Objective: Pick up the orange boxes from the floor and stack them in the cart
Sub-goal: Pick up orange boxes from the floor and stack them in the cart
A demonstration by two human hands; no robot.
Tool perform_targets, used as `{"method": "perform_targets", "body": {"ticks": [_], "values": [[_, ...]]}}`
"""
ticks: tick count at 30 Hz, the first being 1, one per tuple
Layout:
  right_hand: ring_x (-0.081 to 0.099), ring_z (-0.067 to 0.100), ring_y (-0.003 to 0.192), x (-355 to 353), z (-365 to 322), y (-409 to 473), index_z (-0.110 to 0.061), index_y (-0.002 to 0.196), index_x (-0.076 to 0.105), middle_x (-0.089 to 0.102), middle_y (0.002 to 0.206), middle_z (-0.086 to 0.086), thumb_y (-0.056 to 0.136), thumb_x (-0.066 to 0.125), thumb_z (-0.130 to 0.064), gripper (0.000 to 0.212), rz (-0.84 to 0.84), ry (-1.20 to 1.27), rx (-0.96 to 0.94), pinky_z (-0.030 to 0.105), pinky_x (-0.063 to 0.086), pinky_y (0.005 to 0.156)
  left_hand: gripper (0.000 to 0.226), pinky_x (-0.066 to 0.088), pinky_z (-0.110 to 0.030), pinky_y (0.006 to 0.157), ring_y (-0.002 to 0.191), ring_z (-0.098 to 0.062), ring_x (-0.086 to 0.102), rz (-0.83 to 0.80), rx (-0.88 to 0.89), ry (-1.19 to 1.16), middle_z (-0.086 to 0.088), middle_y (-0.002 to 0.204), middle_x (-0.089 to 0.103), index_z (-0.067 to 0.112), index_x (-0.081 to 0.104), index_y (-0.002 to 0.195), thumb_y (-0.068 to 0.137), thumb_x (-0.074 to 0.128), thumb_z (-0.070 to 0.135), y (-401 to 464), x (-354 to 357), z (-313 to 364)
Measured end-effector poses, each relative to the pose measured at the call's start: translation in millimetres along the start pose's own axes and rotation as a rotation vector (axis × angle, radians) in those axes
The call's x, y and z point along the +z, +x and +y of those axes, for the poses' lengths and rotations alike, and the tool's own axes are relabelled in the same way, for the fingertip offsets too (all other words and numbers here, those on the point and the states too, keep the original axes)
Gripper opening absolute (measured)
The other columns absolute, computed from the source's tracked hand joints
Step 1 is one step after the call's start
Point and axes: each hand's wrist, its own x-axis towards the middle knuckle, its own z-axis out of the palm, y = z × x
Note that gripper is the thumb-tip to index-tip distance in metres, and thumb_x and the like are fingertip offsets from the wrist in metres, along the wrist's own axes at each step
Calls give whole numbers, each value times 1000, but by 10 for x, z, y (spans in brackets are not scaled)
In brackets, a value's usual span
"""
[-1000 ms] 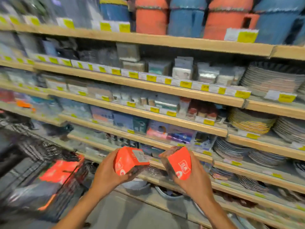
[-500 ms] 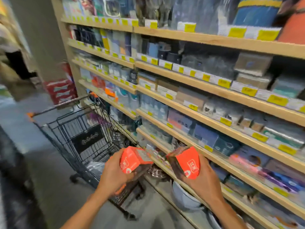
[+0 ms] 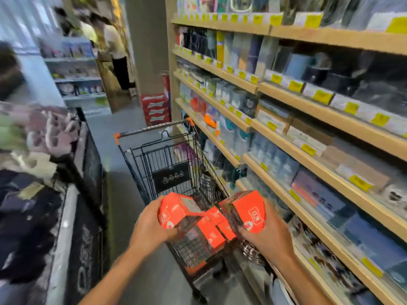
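Note:
My left hand (image 3: 152, 225) grips an orange box (image 3: 176, 211) with a white label on top. In my right hand (image 3: 267, 238) is a second orange box (image 3: 248, 211) with a white logo. Both boxes hover over the near end of the black wire cart (image 3: 141, 170), which stands in the aisle with its orange-tipped handle at the far end. Several orange boxes (image 3: 211, 230) lie inside the cart's basket, just below and between the two held ones.
Wooden shelves (image 3: 293, 155) full of boxed goods with yellow price tags run along the right, close to the cart. A dark bin (image 3: 88, 194) of folded cloth stands on the left. A grey pillar (image 3: 147, 51) and red cases are ahead; a person stands far back.
My view has swung left from the shelves to the aisle, bringing the cart under my hands. Both hands have carried their boxes over the basket.

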Motion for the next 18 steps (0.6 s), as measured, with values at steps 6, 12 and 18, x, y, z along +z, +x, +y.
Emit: {"method": "perform_targets", "body": {"ticks": [6, 12, 18], "values": [[60, 20, 113, 181, 55, 993, -37, 153, 23, 58, 135, -6, 66, 84, -57, 108, -113, 0, -63, 33, 52, 85, 82, 52, -28, 86, 102, 3, 61, 121, -83, -65, 28, 108, 64, 69, 45, 111, 44, 90, 55, 500, 145, 22], [63, 19, 108, 617, 168, 1834, -40, 151, 26, 61, 127, -10, 58, 78, -68, 109, -196, 10, -71, 40, 56, 79, 74, 50, -24, 81, 99, 8, 61, 122, -237, -128, 23, 105, 67, 58, 52, 107, 48, 93, 40, 1124, 509, -157], [61, 20, 117, 1196, 127, 2324, -43, 152, 21, 58, 136, -8, 58, 73, -72, 111, -273, -9, 5, 44, 56, 87, 77, 51, -32, 86, 94, -5, 62, 94, -394, -178, 23, 101, 60, 38, 51, 114, 54, 90, 10, 1828, 908, -606]]}}
